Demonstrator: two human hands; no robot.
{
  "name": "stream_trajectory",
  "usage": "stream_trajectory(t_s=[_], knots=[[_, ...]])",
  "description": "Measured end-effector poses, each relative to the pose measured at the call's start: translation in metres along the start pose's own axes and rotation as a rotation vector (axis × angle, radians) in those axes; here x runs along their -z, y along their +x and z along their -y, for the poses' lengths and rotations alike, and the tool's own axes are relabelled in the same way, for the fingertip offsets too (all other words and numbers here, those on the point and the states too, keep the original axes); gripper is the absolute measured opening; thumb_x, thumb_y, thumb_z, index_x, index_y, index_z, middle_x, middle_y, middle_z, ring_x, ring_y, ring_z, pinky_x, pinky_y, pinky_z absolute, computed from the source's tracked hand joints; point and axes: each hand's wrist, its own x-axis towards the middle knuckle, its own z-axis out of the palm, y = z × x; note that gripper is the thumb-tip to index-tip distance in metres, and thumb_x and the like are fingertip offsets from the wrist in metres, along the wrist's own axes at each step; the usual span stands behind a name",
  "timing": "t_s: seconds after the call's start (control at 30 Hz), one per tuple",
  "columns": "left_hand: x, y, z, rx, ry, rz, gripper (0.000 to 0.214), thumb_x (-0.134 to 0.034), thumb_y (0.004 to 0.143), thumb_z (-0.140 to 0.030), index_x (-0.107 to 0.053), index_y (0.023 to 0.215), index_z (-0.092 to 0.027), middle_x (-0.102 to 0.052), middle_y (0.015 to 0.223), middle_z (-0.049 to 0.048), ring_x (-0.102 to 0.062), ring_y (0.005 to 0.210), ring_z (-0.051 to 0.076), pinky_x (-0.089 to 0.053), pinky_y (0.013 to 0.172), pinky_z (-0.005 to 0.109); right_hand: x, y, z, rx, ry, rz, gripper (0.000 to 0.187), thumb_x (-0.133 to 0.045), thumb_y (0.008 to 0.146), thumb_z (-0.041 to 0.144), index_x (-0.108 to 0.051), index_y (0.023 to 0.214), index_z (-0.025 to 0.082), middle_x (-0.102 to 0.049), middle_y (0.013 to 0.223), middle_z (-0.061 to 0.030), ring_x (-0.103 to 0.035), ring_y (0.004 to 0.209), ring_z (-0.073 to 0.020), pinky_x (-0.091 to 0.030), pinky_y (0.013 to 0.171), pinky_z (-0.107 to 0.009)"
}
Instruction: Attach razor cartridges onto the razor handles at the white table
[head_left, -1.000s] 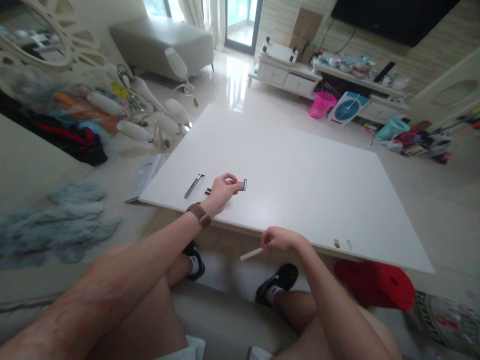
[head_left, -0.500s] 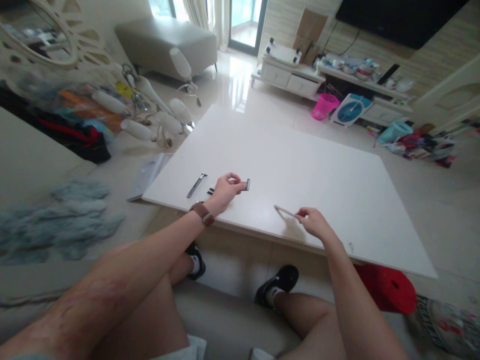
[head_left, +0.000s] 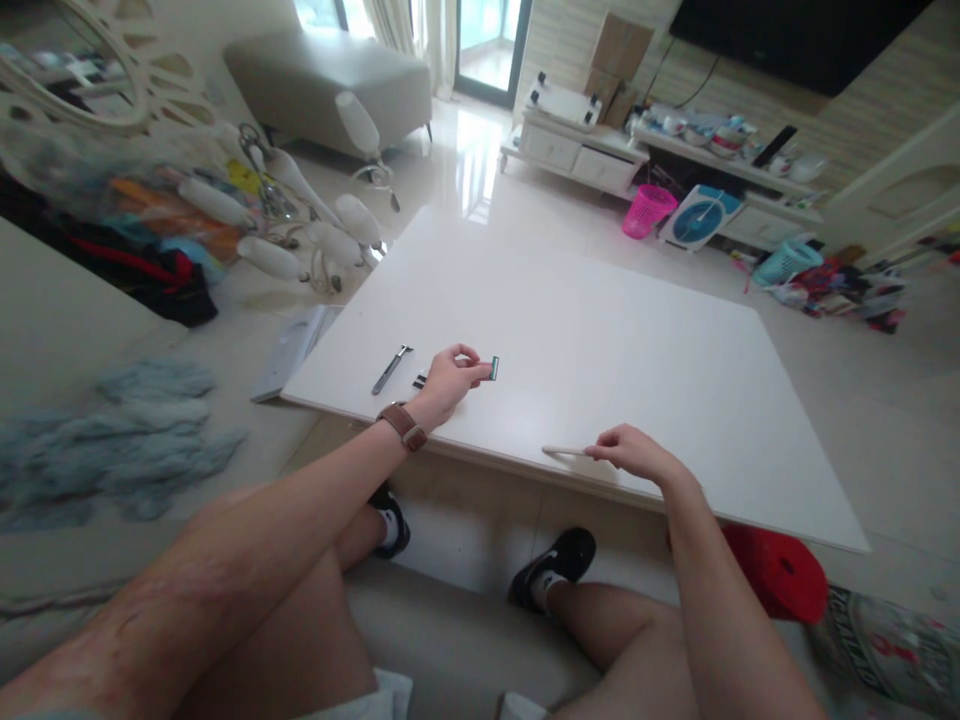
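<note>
My left hand [head_left: 448, 378], with a brown watch strap at the wrist, rests on the white table [head_left: 600, 340] and pinches a small green razor head [head_left: 493, 368] between thumb and forefinger. My right hand [head_left: 634, 452] lies near the table's front edge, its fingers closed on the end of a thin white stick [head_left: 564, 451] that lies flat on the tabletop and points left. A grey metal razor handle [head_left: 390, 369] lies on the table left of my left hand. A small dark piece [head_left: 418, 381] sits just beside that hand.
A red stool [head_left: 780, 575] stands under the table's right front. A chandelier [head_left: 300, 230] lies on the floor at the left, near a flat grey packet [head_left: 289, 350]. A pink basket [head_left: 646, 210], a blue fan [head_left: 694, 218] and a TV cabinet [head_left: 600, 155] stand behind.
My right hand rose from below the table edge with the white stick, reached over the tabletop, then drew back and laid the stick flat near the front edge. The left hand stayed put.
</note>
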Motion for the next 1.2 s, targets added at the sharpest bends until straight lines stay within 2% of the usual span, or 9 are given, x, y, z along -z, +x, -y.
stream_trajectory(t_s=[0.1, 0.2, 0.3, 0.4, 0.67, 0.8, 0.93, 1.03, 1.2], knots=[[-0.001, 0.0, 0.001, 0.002, -0.002, 0.01, 0.031, -0.078, 0.06, -0.017, -0.051, 0.075, -0.019, -0.069, 0.075, 0.0044, -0.065, 0.072, 0.016, -0.04, 0.064, 0.026, -0.021, 0.011, 0.003, 0.011, 0.022, 0.057, 0.045, -0.056, 0.081, 0.054, -0.072, 0.073, 0.013, -0.055, 0.055, -0.0012, -0.045, 0.053, -0.0133, -0.033, 0.055, -0.027], [-0.002, -0.001, 0.003, 0.004, 0.003, 0.012, 0.031, -0.078, 0.06, -0.017, -0.051, 0.075, -0.019, -0.068, 0.074, 0.0031, -0.064, 0.071, 0.015, -0.04, 0.064, 0.025, -0.049, 0.024, 0.027, 0.067, 0.02, 0.015, 0.043, -0.052, 0.086, 0.049, -0.073, 0.074, 0.014, -0.054, 0.054, -0.0009, -0.046, 0.055, -0.013, -0.032, 0.057, -0.026], [-0.002, -0.003, 0.005, -0.003, 0.017, 0.011, 0.031, -0.079, 0.059, -0.018, -0.052, 0.076, -0.018, -0.066, 0.071, 0.0013, -0.063, 0.069, 0.014, -0.039, 0.064, 0.025, -0.065, 0.033, 0.05, 0.085, -0.018, -0.046, 0.039, -0.055, 0.087, 0.046, -0.075, 0.074, 0.015, -0.056, 0.057, -0.0016, -0.047, 0.056, -0.0126, -0.031, 0.057, -0.026], [-0.002, -0.004, 0.007, 0.0, 0.024, 0.009, 0.031, -0.079, 0.059, -0.019, -0.053, 0.075, -0.018, -0.065, 0.072, 0.0009, -0.062, 0.069, 0.013, -0.04, 0.064, 0.025, -0.066, 0.037, 0.058, 0.057, -0.034, -0.03, 0.037, -0.056, 0.087, 0.045, -0.077, 0.075, 0.017, -0.057, 0.057, -0.0019, -0.047, 0.055, -0.0123, -0.03, 0.056, -0.026], [-0.004, -0.005, 0.01, 0.005, 0.021, 0.011, 0.032, -0.08, 0.057, -0.019, -0.053, 0.074, -0.018, -0.064, 0.07, -0.0003, -0.061, 0.067, 0.013, -0.04, 0.065, 0.026, -0.061, 0.03, 0.051, -0.05, -0.162, -0.021, 0.039, -0.053, 0.09, 0.049, -0.076, 0.077, 0.02, -0.068, 0.073, -0.0052, -0.056, 0.066, -0.015, -0.031, 0.06, -0.026], [-0.004, -0.004, 0.009, 0.003, 0.012, 0.011, 0.032, -0.08, 0.057, -0.019, -0.053, 0.075, -0.018, -0.065, 0.07, 0.0, -0.061, 0.068, 0.013, -0.04, 0.065, 0.026, -0.057, 0.023, 0.057, 0.008, -0.234, -0.129, 0.042, -0.046, 0.095, 0.052, -0.072, 0.084, 0.021, -0.071, 0.085, -0.0065, -0.058, 0.075, -0.0167, -0.03, 0.06, -0.026], [-0.003, -0.005, 0.006, 0.005, 0.011, 0.021, 0.031, -0.079, 0.058, -0.019, -0.053, 0.076, -0.018, -0.067, 0.073, 0.0019, -0.063, 0.071, 0.014, -0.04, 0.065, 0.026, -0.055, 0.021, 0.064, 0.033, -0.162, -0.255, 0.059, -0.034, 0.095, 0.063, -0.068, 0.074, 0.02, -0.068, 0.075, -0.0047, -0.056, 0.068, -0.0154, -0.027, 0.057, -0.026], [-0.003, -0.004, 0.005, 0.014, 0.012, 0.02, 0.032, -0.079, 0.058, -0.019, -0.052, 0.076, -0.018, -0.069, 0.075, 0.0029, -0.064, 0.072, 0.015, -0.039, 0.065, 0.026, -0.067, 0.023, 0.068, 0.037, -0.126, -0.257, 0.058, -0.036, 0.095, 0.063, -0.067, 0.071, 0.02, -0.067, 0.072, -0.0039, -0.054, 0.066, -0.0147, -0.027, 0.057, -0.026], [-0.004, -0.004, 0.006, -0.001, 0.009, 0.015, 0.033, -0.079, 0.056, -0.019, -0.053, 0.075, -0.018, -0.066, 0.071, 0.0006, -0.063, 0.069, 0.014, -0.039, 0.064, 0.026, -0.097, 0.029, 0.074, 0.023, -0.159, -0.219, 0.052, -0.039, 0.094, 0.062, -0.071, 0.079, 0.023, -0.071, 0.08, -0.0047, -0.057, 0.07, -0.0157, -0.027, 0.057, -0.026]])
